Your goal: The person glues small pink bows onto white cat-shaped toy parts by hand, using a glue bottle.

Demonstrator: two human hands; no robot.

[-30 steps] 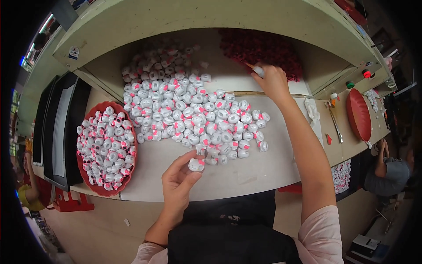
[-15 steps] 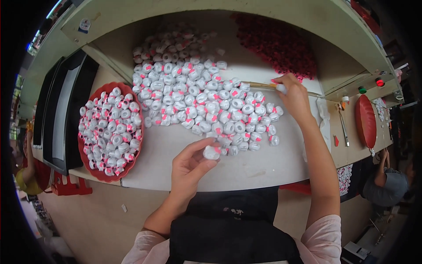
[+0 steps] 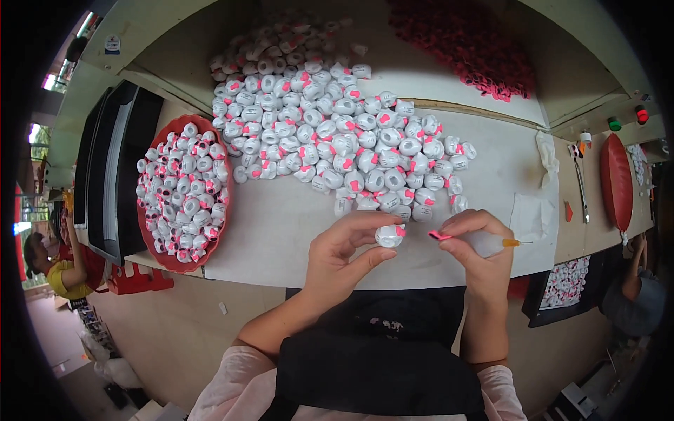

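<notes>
Glossy white plastic figurine (image 3: pixel 388 235); matt worktable (image 3: pixel 281 224).

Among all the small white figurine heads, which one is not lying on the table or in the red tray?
The white figurine head held in the left hand, just in front of the pile's near edge. It alone is lifted off the table, next to the right hand.

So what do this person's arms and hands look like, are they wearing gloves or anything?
No gloves: the left hand and right hand are bare, with bare forearms. Short pale pink sleeves cover only the upper arms, and a dark apron hangs between them. I see no rings, watch or bracelets.
</notes>
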